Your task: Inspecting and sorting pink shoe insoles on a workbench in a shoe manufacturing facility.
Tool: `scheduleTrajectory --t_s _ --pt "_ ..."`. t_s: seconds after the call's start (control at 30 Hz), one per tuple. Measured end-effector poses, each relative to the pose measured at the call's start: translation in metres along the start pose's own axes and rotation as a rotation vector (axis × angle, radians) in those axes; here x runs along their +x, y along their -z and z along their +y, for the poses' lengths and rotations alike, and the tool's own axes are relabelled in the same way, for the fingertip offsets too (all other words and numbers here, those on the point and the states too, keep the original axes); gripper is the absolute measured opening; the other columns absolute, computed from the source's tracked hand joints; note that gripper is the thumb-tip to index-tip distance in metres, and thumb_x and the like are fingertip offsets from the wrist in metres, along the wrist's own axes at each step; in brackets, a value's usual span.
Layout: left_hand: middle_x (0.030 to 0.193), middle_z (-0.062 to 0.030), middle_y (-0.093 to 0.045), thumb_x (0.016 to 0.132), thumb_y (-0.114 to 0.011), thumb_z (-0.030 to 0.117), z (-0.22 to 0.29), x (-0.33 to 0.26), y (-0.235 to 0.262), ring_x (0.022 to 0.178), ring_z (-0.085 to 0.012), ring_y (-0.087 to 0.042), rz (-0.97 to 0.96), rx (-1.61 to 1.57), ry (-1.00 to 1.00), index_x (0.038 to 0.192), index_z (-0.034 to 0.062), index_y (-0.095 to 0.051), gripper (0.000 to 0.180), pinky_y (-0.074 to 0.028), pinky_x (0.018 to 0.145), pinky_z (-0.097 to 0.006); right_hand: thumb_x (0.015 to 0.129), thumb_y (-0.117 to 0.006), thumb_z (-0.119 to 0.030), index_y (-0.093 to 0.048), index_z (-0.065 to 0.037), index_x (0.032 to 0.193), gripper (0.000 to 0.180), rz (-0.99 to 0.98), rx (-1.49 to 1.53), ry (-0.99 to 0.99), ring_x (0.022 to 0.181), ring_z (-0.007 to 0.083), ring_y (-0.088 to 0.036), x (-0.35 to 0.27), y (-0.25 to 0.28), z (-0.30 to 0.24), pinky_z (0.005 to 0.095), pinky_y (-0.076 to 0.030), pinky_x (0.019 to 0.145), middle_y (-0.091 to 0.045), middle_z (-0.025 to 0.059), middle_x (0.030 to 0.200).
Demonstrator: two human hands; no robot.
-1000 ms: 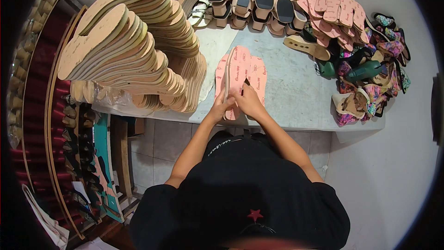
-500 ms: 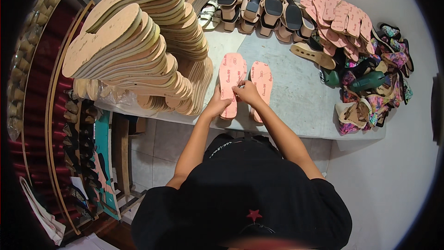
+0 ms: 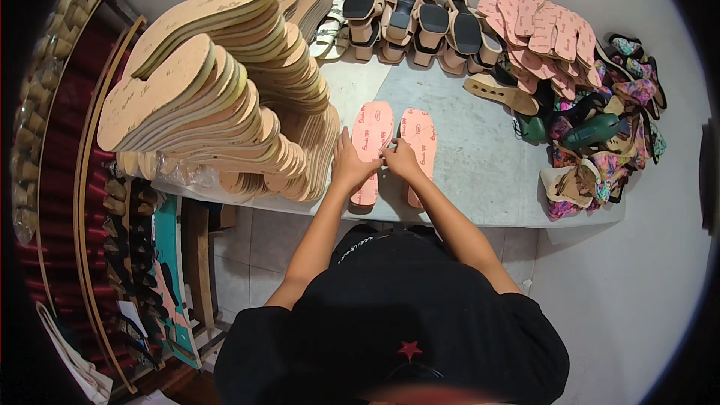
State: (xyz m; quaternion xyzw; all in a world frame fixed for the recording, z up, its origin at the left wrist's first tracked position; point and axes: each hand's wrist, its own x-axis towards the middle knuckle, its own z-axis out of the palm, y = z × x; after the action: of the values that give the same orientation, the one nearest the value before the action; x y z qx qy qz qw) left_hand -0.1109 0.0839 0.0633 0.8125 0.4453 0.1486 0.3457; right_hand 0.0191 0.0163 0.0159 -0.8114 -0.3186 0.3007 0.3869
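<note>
Two pink printed shoe insoles lie side by side in front of me, each seemingly on top of a small stack. My left hand (image 3: 351,163) holds the left pink insole (image 3: 373,121) across its lower half, fingers along the outer edge and thumb on top. At that insole's right edge, the fingertips of my right hand (image 3: 403,159) are pinched together near the left thumb. Its wrist and palm lie over the right pink insole (image 3: 422,135), covering part of it. Whatever small bit the right fingertips pinch is mostly hidden.
Tall stacks of tan insoles (image 3: 161,94) rise at the table's left. Heeled sandals (image 3: 405,19) line the back. More pink insoles (image 3: 555,30), green shoe lasts (image 3: 592,132) and colourful patterned shoe uppers (image 3: 596,172) are heaped at the right of the grey-white table (image 3: 480,157).
The whole view has shifted slightly. My right fingertips have moved from over the left insole's face to its right edge. My left fingers now stretch further up along its left side.
</note>
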Motion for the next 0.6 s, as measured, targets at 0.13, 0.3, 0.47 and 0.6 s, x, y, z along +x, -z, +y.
scheduleTrajectory --t_s 0.13,0.3,0.47,0.6 --pt "0.131 -0.0265 -0.031 0.056 -0.073 0.023 -0.003 0.012 -0.014 0.122 -0.0381 -0.033 -0.002 -0.080 -0.099 0.133 -0.0083 -0.016 0.101 -0.031 0.100 -0.040 0.076 -0.059 -0.020 -0.041 0.015 0.117 0.057 -0.100 0.038 -0.054 0.066 0.0209 -0.064 0.006 0.005 -0.009 0.0296 -0.050 0.058 -0.063 0.0158 0.077" --pt "0.133 -0.0269 -0.028 0.058 -0.070 0.015 0.005 0.008 -0.020 0.120 -0.0397 -0.034 0.039 -0.149 -0.103 0.134 -0.0073 -0.014 0.097 -0.032 0.100 -0.039 0.076 -0.061 -0.019 -0.043 0.014 0.116 0.055 -0.070 0.089 -0.005 0.062 0.0172 -0.060 0.006 0.017 0.000 0.0288 -0.048 0.056 -0.060 0.0120 0.074" --pt "0.138 -0.0249 -0.018 0.059 -0.071 0.021 0.025 0.003 -0.016 0.126 -0.0421 -0.021 0.061 0.183 -0.010 0.136 -0.0025 -0.015 0.097 -0.022 0.103 -0.049 0.072 -0.064 -0.015 -0.043 0.003 0.117 0.053 0.430 0.121 0.244 0.084 0.0261 -0.050 0.029 0.103 -0.006 0.0347 -0.042 0.074 -0.047 0.0194 0.101" --pt "0.138 -0.0246 -0.012 0.063 -0.072 0.026 0.051 0.006 -0.025 0.126 -0.0435 -0.015 0.160 0.138 -0.103 0.135 0.0004 -0.019 0.093 -0.018 0.102 -0.051 0.071 -0.064 -0.020 -0.039 0.005 0.116 0.057 0.800 -0.266 0.386 0.098 0.0411 -0.041 0.074 0.228 -0.023 0.0458 -0.033 0.090 -0.039 0.0269 0.107"
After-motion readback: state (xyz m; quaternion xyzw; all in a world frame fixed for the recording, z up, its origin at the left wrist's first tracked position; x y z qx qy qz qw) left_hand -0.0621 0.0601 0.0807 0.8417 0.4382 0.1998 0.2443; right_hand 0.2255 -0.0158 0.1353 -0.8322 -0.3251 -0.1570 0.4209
